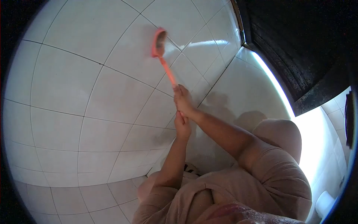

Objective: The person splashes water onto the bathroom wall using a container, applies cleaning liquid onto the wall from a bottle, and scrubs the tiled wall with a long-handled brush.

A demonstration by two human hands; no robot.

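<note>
A long-handled scrub brush [159,43] with a pink-orange head and an orange handle [168,72] lies against the white tiled wall [108,93]. My right hand [182,99] is closed around the upper part of the handle. Just below it, my left hand [182,126] grips the lower end, and the two hands nearly touch. The bristles are mostly hidden; a brownish patch shows on the head.
At the upper right hangs a dark door [298,44], with bright light along its lower edge. Pale floor [220,127] meets the wall along a dark seam. My bent knee [279,134] is at the right. A white cylindrical object [324,203] stands at the lower right.
</note>
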